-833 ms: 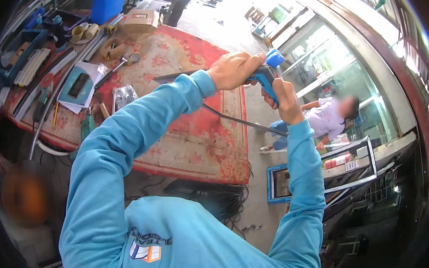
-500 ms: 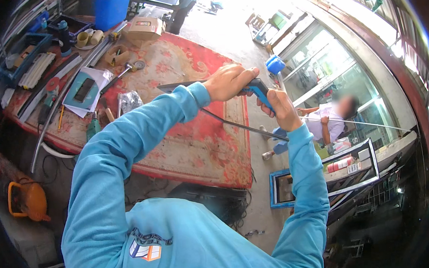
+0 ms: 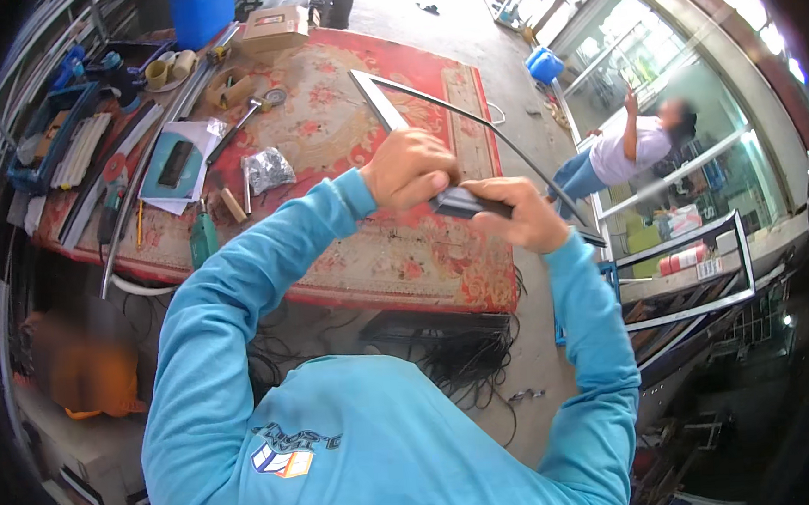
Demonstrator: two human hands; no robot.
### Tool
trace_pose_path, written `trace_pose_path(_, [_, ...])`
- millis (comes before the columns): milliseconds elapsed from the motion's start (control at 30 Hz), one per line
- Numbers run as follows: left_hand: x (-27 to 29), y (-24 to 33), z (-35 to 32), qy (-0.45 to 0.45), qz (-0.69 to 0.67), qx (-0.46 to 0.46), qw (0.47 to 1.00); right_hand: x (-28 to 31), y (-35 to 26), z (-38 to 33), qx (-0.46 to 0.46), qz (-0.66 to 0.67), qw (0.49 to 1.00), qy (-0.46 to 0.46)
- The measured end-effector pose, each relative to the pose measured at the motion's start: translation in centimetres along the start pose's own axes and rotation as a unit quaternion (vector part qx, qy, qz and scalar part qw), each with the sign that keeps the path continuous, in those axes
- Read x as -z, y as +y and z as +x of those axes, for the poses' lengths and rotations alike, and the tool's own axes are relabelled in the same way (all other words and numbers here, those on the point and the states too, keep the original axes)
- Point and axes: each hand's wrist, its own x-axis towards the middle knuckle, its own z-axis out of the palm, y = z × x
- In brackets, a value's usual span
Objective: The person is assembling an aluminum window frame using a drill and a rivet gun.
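Note:
In front of me, above the near right part of the table, both hands hold a dark metal frame [image 3: 380, 104] with a silvery face. My left hand [image 3: 411, 169] is closed around one bar close to a corner. My right hand [image 3: 524, 215] grips the bar beside it, thumb on top. Between the hands a short dark stretch of the corner shows; my fingers hide the rest. The frame is held tilted, with one thin bar running from far over the table down to the right, past my right hand.
A red patterned carpet [image 3: 351, 283] covers the table. On its left lie a green power tool [image 3: 203, 237], a plastic bag [image 3: 270, 169], a phone [image 3: 175, 165] and metal profiles. A cardboard box [image 3: 272, 29] sits at the back. To the right stand a person [image 3: 634, 150] and another frame [image 3: 747, 250].
The held frame has turned, so its opening and silvery face now show. My left hand has moved lower. The person at right has raised an arm. The whole view has shifted.

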Motion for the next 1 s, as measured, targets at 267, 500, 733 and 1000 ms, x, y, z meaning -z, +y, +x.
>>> trace_pose_path(267, [-7.8,-3.8,-12.5,-0.102,0.11,0.278,0.949,-11.1,11.4,0.4,0.05,-0.226,0.97,0.069])
trace_pose_path(500, [-15.2,-3.3,-26.4,-0.073,0.069,0.574,0.813,-23.8,20.3,1.0,0.013,-0.215,0.975,0.046])
trace_pose_path(733, [-17.5,-4.1,-32.6,-0.168,0.15,0.548,0.806,-31.6,26.3,4.6,-0.06,-0.226,0.972,-0.004])
trace_pose_path(1000, [-19.2,-5.2,-33.7,-0.139,0.215,0.56,0.788,-30.2,28.1,3.1,-0.099,-0.145,0.984,0.014])
